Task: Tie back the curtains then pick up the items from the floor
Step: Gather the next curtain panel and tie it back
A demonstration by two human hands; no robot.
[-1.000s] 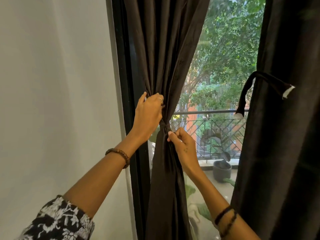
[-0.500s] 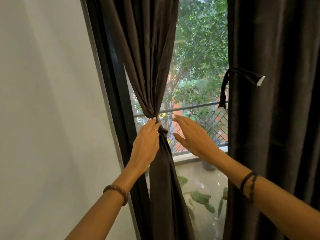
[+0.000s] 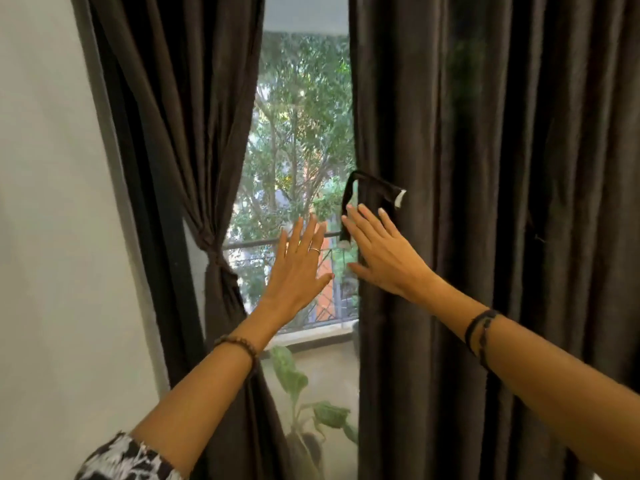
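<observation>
now | left curtain point(image 3: 194, 140) at 9 o'clock, tied | right curtain point(image 3: 485, 202) loose, tie strap point(image 3: 372, 183) hanging | left hand point(image 3: 299, 268) flat, empty | right hand point(image 3: 384, 252) flat against right curtain, fingertips at strap

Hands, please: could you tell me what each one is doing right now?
Left hand: open, holding nothing.
Right hand: open, fingers straight, by the tieback strap.

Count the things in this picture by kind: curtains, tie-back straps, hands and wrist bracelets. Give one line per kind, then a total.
Curtains: 2 (left curtain, right curtain)
Tie-back straps: 2 (tied strap, loose strap)
Hands: 2 (left hand, right hand)
Bracelets: 2 (beaded bracelet, black bracelet)
Total: 8
</observation>
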